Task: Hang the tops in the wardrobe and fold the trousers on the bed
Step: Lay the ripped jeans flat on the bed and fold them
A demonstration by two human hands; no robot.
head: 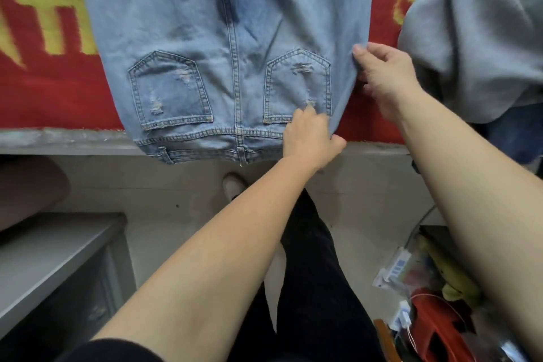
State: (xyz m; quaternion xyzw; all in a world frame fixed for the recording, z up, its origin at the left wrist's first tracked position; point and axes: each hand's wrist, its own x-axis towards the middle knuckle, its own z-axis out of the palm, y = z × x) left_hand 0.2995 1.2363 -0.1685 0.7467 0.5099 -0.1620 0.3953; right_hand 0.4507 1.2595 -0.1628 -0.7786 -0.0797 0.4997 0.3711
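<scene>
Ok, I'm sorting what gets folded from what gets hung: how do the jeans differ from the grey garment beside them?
The jeans are light blue distressed denim; the grey garment is plain cloth. The jeans lie spread flat, back pockets up; the grey garment is bunched. The left hand and right hand both hold the jeans; neither holds the grey garment. Both lie on the red blanket.
</scene>
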